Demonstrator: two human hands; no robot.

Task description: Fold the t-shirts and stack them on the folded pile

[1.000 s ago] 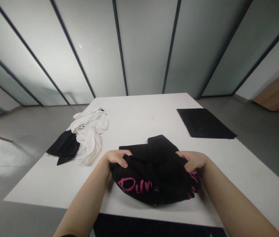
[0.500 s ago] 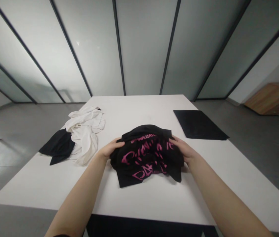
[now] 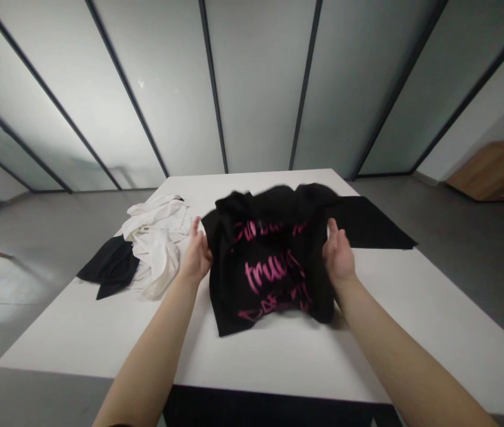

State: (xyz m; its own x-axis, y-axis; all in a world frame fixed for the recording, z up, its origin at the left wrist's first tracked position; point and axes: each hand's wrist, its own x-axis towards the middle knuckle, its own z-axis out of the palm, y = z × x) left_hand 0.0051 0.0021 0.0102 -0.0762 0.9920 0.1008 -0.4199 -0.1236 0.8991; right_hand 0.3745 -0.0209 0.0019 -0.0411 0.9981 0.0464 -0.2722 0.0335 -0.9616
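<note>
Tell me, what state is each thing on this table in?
black printed shirt: raised, half spread, blurred.
left hand: open, at shirt's left side.
right hand: open, at shirt's right side.
white garment: crumpled heap.
black garment: crumpled beside it.
flat black cloth: lying flat, partly hidden.

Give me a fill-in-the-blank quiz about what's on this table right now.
The lettering on the black shirt is ___.
The left hand and right hand touch opposite sides of the ___.
The white garment lies to the shirt's ___.
The clothes lie on a ___ table.
Missing words: pink; shirt; left; white.
</note>
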